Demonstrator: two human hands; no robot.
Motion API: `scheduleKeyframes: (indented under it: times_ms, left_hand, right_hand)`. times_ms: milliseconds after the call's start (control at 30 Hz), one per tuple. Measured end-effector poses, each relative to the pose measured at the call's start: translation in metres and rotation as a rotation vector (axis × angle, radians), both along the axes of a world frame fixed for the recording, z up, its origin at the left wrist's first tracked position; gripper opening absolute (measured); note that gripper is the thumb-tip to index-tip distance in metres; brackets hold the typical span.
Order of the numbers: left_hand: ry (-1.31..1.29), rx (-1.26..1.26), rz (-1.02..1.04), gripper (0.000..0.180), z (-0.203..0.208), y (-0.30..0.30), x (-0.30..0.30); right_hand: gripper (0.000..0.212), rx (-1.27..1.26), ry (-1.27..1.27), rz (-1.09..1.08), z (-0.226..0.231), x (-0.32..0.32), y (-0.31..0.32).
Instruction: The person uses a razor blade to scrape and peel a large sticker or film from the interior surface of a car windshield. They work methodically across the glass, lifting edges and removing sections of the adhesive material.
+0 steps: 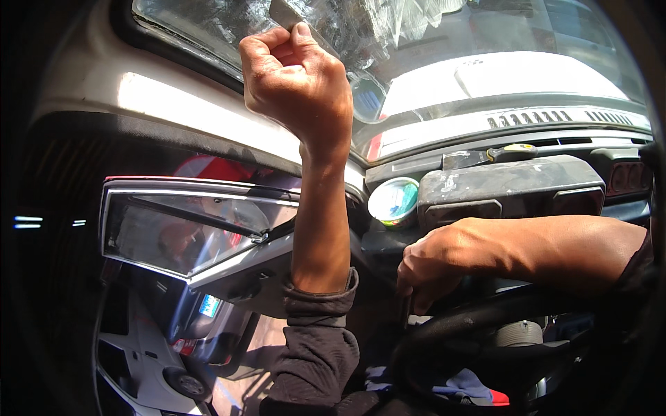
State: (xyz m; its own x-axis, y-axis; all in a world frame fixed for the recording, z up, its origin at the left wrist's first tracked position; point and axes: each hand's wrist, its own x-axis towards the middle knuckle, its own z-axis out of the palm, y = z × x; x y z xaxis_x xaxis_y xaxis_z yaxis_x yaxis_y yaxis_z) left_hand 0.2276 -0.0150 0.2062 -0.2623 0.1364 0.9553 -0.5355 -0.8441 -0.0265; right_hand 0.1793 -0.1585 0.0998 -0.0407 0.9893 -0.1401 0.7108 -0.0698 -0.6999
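Note:
My left hand (298, 80) is raised to the windshield (374, 28). Its thumb and fingers pinch a flat, greyish scraper blade (286, 14), which lies against or very close to the glass. Whitish smears and streaks cover the glass around it. Lower down on the right, my right hand (433, 260) is closed in front of the instrument hood (513, 182), above the steering wheel (444, 333). A thin dark edge shows below its fingers, but what they hold is hidden.
A putty knife (479, 158) with a yellow-and-black handle lies atop the instrument hood. Beside the hood stands a round tub (394, 201) with white and teal on top. At left the vehicle door (201, 236) hangs open, with parked cars beyond. Cloth (465, 385) lies below the wheel.

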Motion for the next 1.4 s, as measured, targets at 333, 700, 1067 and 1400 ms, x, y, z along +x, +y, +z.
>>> scheduleKeyframes:
  times_ms: [333,700,1067,1400]
  left_hand:
    - [-0.003,-0.001,0.027,0.015,0.004,0.004,-0.006]
    - [0.014,0.058,0.035,0.015,0.011,-0.005,-0.011]
    - [0.112,-0.027,0.055,0.016,0.004,0.0,-0.009]
    - [0.026,-0.003,0.074,0.015,0.002,0.002,-0.005]
  right_hand:
    - [0.038,0.043,0.03,0.015,0.0,0.001,-0.007]
    - [0.037,0.083,0.054,0.013,0.001,-0.001,-0.017]
    - [0.035,0.139,0.052,0.035,0.002,-0.005,-0.023]
    - [0.034,0.147,0.065,0.043,0.005,-0.007,-0.017]
